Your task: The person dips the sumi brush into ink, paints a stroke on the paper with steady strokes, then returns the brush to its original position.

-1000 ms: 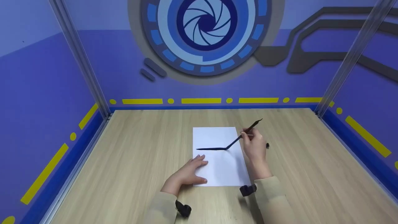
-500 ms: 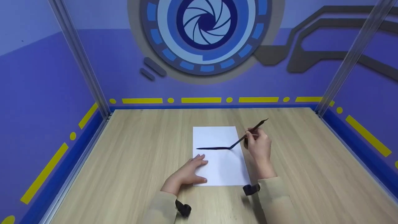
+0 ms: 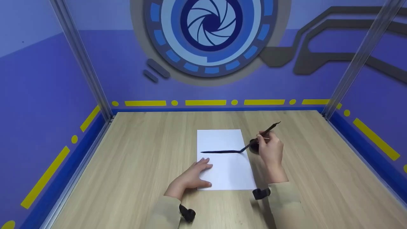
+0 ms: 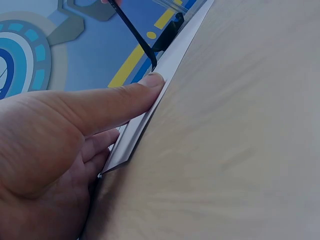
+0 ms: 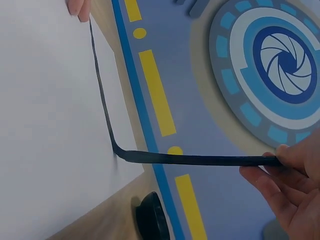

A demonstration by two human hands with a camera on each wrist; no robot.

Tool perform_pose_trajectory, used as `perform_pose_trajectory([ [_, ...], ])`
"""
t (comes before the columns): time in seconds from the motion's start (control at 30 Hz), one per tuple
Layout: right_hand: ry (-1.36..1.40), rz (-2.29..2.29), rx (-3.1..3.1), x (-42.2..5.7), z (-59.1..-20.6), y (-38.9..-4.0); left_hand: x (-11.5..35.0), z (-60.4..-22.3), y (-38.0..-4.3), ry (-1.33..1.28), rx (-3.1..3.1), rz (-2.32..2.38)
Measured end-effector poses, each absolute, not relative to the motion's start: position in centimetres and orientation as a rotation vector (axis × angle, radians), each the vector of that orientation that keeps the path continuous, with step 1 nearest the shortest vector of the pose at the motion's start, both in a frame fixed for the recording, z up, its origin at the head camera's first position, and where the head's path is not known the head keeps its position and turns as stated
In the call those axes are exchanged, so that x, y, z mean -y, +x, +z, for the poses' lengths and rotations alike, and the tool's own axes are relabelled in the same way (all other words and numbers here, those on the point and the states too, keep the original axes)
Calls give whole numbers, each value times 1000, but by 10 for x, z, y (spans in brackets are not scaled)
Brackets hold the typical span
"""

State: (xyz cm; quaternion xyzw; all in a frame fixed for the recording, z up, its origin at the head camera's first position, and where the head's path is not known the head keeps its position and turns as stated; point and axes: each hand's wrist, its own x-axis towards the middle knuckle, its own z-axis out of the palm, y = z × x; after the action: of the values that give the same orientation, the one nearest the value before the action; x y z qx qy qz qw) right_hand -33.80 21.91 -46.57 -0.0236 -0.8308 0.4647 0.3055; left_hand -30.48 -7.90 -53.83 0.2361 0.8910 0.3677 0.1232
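My right hand (image 3: 271,152) pinches a dark, slim paintbrush (image 5: 200,159) partway along its handle, which tilts up to the right. Its bent tip touches a white sheet of paper (image 3: 227,173), at the right end of a black painted line (image 3: 219,152). That line runs nearly straight across the sheet. On the paper's lower left edge rests my left hand (image 3: 190,178), fingers spread and thumb extended; the left wrist view shows the thumb (image 4: 125,100) on the sheet. A small black dish (image 5: 152,220) stands just right of the paper, partly hidden behind the right hand in the head view.
The sheet lies on a light wooden table (image 3: 140,152). Blue-purple panels (image 3: 197,90) with yellow dashes close off the back and both sides, with metal posts (image 3: 84,60) at the corners. A small black device sits at each wrist.
My right hand has moved steadily to the right with the paintbrush, and the black line has grown longer that way. More of the black dish shows. The left hand has stayed put.
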Motion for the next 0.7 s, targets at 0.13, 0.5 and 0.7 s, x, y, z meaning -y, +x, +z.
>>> perform_pose_trajectory([
  [0.13, -74, 1244, 2200, -223, -466, -338, 79, -538, -305, 695, -2599, 1074],
  [0.5, -103, 1229, 2196, -230, -467, -337, 80, -539, -305, 701, -2605, 1058],
  [0.7, -95, 1214, 2168, -235, -462, -335, 80, -539, -305, 700, -2601, 1062],
])
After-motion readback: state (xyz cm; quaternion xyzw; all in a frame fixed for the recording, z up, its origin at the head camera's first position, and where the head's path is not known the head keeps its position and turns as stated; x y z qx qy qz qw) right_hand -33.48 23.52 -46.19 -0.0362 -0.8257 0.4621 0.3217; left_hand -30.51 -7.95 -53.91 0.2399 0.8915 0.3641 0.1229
